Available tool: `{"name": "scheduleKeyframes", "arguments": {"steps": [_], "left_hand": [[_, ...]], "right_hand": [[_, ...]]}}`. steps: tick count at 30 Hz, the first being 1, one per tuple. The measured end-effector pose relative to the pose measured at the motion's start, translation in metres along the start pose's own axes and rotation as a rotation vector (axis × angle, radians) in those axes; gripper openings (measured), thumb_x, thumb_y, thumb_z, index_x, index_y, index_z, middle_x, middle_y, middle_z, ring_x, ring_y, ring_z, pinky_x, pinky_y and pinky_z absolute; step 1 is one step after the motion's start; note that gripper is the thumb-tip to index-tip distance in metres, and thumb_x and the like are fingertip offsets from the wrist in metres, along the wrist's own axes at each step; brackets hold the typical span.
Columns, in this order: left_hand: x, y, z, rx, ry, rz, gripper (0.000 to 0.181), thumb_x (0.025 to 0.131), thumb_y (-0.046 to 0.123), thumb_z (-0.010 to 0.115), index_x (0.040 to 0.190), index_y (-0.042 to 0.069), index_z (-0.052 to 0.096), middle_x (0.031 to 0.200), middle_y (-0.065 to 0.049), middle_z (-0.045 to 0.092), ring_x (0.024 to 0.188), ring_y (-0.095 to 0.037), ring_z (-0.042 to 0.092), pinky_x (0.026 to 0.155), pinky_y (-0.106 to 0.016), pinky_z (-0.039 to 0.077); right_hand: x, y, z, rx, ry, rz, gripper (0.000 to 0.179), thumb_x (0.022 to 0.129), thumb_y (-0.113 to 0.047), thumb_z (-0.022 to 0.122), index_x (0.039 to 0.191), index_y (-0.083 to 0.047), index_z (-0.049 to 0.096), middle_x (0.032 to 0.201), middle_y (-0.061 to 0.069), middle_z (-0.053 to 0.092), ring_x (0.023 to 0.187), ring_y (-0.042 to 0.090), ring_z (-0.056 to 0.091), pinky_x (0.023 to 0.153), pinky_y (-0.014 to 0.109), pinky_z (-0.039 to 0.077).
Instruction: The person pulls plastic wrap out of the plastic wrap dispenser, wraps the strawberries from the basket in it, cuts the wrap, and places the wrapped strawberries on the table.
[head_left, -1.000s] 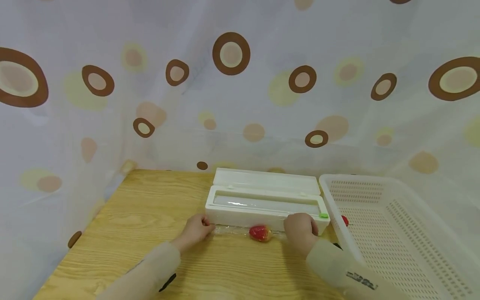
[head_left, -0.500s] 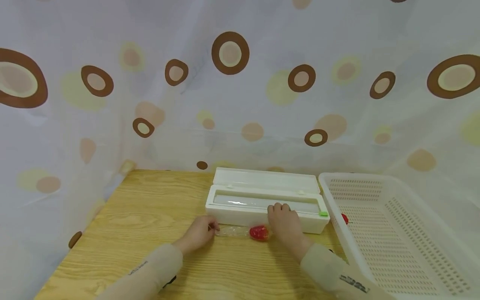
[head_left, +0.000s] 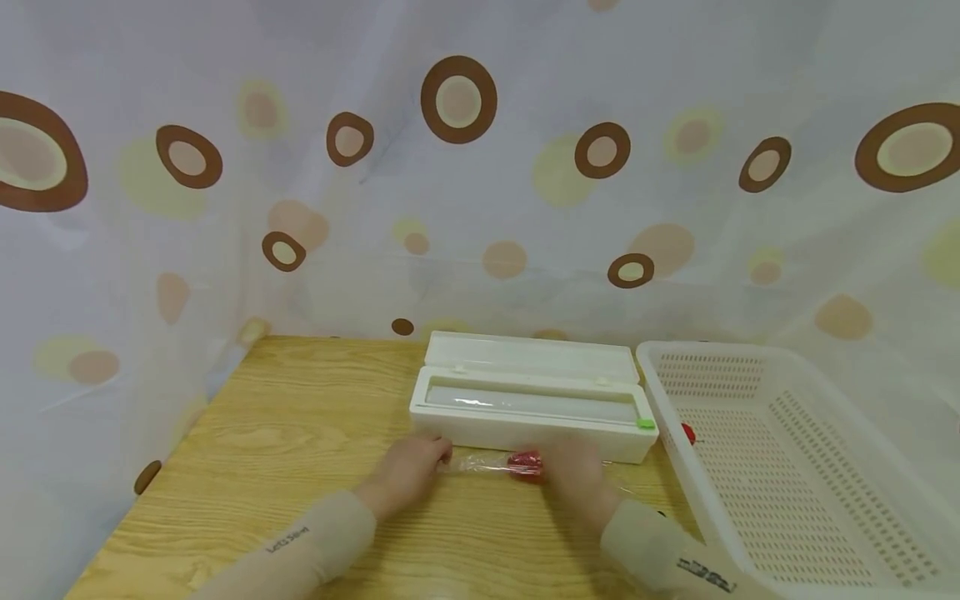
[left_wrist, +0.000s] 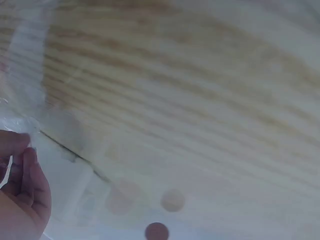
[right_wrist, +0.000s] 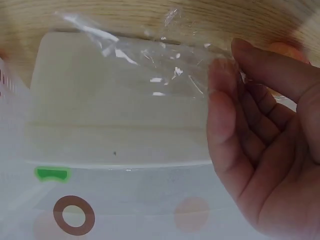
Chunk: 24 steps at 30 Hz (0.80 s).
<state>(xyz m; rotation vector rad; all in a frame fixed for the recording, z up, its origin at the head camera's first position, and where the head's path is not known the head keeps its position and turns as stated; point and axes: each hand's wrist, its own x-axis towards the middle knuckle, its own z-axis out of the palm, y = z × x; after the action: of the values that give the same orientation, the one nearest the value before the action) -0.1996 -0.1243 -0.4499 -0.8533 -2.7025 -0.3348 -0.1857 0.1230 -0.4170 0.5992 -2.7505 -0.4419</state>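
A red fruit (head_left: 525,465), its kind unclear, is wrapped in clear plastic wrap (head_left: 480,462) on the table, just in front of a white cling film dispenser (head_left: 480,430). My left hand (head_left: 407,472) pinches the twisted left end of the wrap between thumb and fingers; the left wrist view shows this hand (left_wrist: 25,185) at its edge. Close against the fruit's right side, my right hand (head_left: 579,477) pinches the wrap there and partly hides the fruit. In the right wrist view, loose wrap (right_wrist: 150,65) trails out from the fingertips (right_wrist: 221,117).
The dispenser's lid (head_left: 532,357) stands open, with a film roll (head_left: 525,402) inside and a green slider (head_left: 645,423) at its right end. To the right is a white perforated basket (head_left: 678,492) holding a small red item (head_left: 687,433). A patterned curtain (head_left: 480,200) hangs behind the table.
My right hand has moved left, from the wrap's right end to the fruit's side. My left hand has shifted right with its end of the wrap. The fruit has shifted slightly right.
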Motion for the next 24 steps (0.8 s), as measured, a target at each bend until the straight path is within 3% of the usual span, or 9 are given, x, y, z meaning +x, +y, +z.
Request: {"name": "scheduleKeyframes", "arguments": {"steps": [2,5,9,11,16,18,21,24], "left_hand": [[0.001,0.002,0.002,0.072,-0.006,0.046,0.015,0.08,0.009,0.067,0.076,0.016,0.055,0.074,0.004,0.052,0.067,-0.01,0.048,0.061,-0.023,0.041],[0.003,0.007,0.001,0.148,-0.065,0.053,0.01,0.084,0.019,0.064,0.078,0.017,0.057,0.077,0.004,0.053,0.072,-0.011,0.048,0.067,-0.026,0.042],[0.004,0.015,-0.007,0.158,-0.15,-0.008,0.011,0.088,0.024,0.062,0.08,0.016,0.06,0.08,0.004,0.054,0.078,-0.013,0.05,0.073,-0.03,0.042],[0.007,0.022,-0.012,0.146,-0.154,-0.039,0.013,0.087,0.027,0.062,0.08,0.016,0.061,0.082,0.004,0.053,0.081,-0.013,0.05,0.076,-0.031,0.042],[0.024,0.043,-0.02,0.046,-0.086,-0.047,0.017,0.088,0.031,0.061,0.088,0.014,0.061,0.082,0.004,0.058,0.076,-0.01,0.054,0.069,-0.026,0.045],[0.031,0.049,-0.017,-0.04,-0.106,-0.07,0.019,0.089,0.028,0.061,0.096,0.011,0.062,0.083,0.001,0.063,0.075,-0.011,0.058,0.066,-0.025,0.047],[0.037,0.053,-0.008,-0.13,-0.185,-0.15,0.024,0.089,0.029,0.061,0.1,0.008,0.063,0.087,-0.002,0.068,0.078,-0.014,0.063,0.068,-0.027,0.05],[0.04,0.053,0.001,-0.155,-0.216,-0.185,0.021,0.087,0.029,0.063,0.089,0.008,0.066,0.083,-0.002,0.068,0.077,-0.016,0.063,0.069,-0.028,0.05]], "right_hand": [[0.0,-0.002,0.004,-0.02,-0.007,0.001,0.018,0.074,-0.008,0.072,0.066,-0.012,0.056,0.066,0.004,0.059,0.066,0.02,0.06,0.058,0.034,0.053],[0.001,-0.003,0.008,-0.011,-0.042,-0.001,0.017,0.075,-0.009,0.072,0.067,-0.012,0.058,0.066,0.003,0.061,0.066,0.02,0.061,0.059,0.034,0.054],[0.002,-0.003,0.009,0.002,-0.094,-0.012,0.015,0.076,-0.008,0.071,0.067,-0.01,0.059,0.067,0.004,0.062,0.067,0.02,0.061,0.062,0.034,0.054],[0.002,-0.002,0.008,-0.001,-0.112,-0.008,0.016,0.076,-0.008,0.07,0.066,-0.009,0.058,0.067,0.005,0.061,0.067,0.02,0.061,0.061,0.034,0.054],[0.003,0.001,0.007,-0.045,-0.118,0.006,0.017,0.075,-0.007,0.07,0.063,-0.008,0.058,0.065,0.005,0.061,0.065,0.02,0.061,0.061,0.033,0.054],[0.003,0.001,0.006,-0.05,-0.099,0.0,0.017,0.075,-0.009,0.07,0.063,-0.009,0.058,0.064,0.005,0.061,0.064,0.019,0.061,0.061,0.033,0.053],[0.004,0.0,0.005,-0.017,-0.072,-0.025,0.016,0.074,-0.01,0.07,0.065,-0.011,0.057,0.063,0.004,0.061,0.062,0.019,0.06,0.059,0.033,0.052],[0.003,0.0,0.002,0.016,-0.078,-0.049,0.014,0.074,-0.01,0.069,0.068,-0.012,0.057,0.065,0.004,0.061,0.065,0.019,0.06,0.061,0.034,0.053]]}}
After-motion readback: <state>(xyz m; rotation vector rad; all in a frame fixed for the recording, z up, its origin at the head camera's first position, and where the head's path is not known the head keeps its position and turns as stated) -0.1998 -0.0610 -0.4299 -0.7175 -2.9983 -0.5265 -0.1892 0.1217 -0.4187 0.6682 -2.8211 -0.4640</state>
